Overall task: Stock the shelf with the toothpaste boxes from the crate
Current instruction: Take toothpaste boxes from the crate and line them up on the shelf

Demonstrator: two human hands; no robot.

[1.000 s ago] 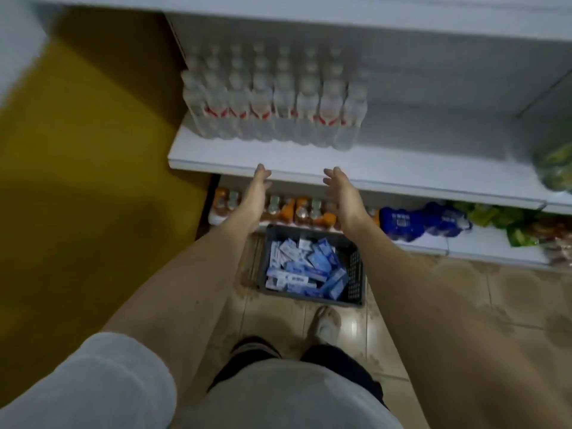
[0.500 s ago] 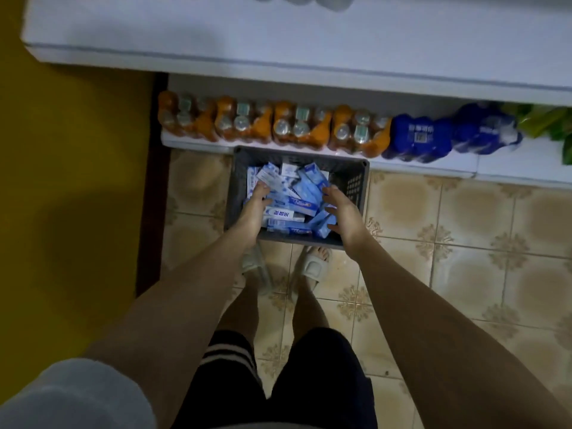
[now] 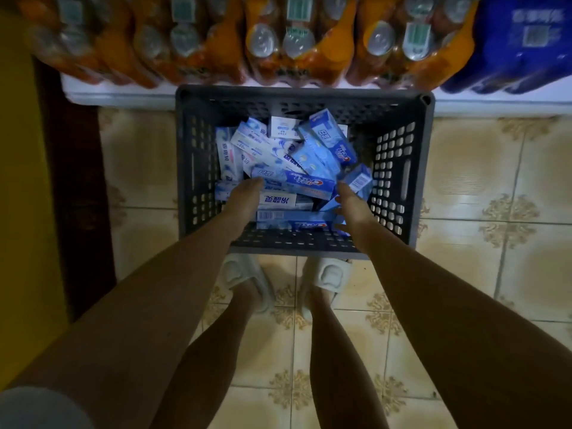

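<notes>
A grey perforated crate (image 3: 397, 168) stands on the tiled floor against the bottom shelf. Inside lie several blue and white toothpaste boxes in a loose heap. A long blue toothpaste box (image 3: 298, 184) lies crosswise on top of the heap. Both my hands are down inside the crate. My left hand (image 3: 244, 193) touches that box's left end, and its fingertips are hidden behind the knuckles. My right hand (image 3: 351, 204) is at the box's right end, with fingers stretched forward and the thumb spread over a paler blue box (image 3: 359, 179).
The white bottom shelf (image 3: 123, 96) carries shrink-wrapped packs of orange drink bottles (image 3: 278, 44) and a blue pack (image 3: 520, 44) at the right. A yellow wall (image 3: 18, 181) with a dark strip runs along the left. My slippered feet (image 3: 244, 277) stand just behind the crate.
My hands have dropped from the upper shelf's edge into the crate and now touch the boxes. My view has tilted down and come closer to the crate.
</notes>
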